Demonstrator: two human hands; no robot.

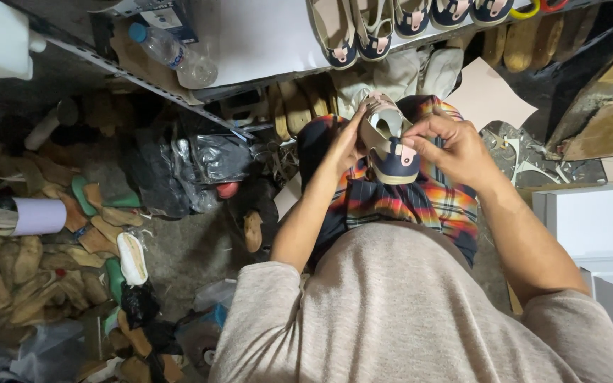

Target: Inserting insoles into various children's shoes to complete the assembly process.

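Both hands, left [345, 145] and right [455, 149], grip the shoe [390, 145] above my lap, so I reckon a loose pinch could drop it onto the cluttered floor [186, 248].

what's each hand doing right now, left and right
Left hand: closed on the side of the small navy and beige shoe over the lap.
Right hand: closed on the same shoe, fingertips pinching its upper.
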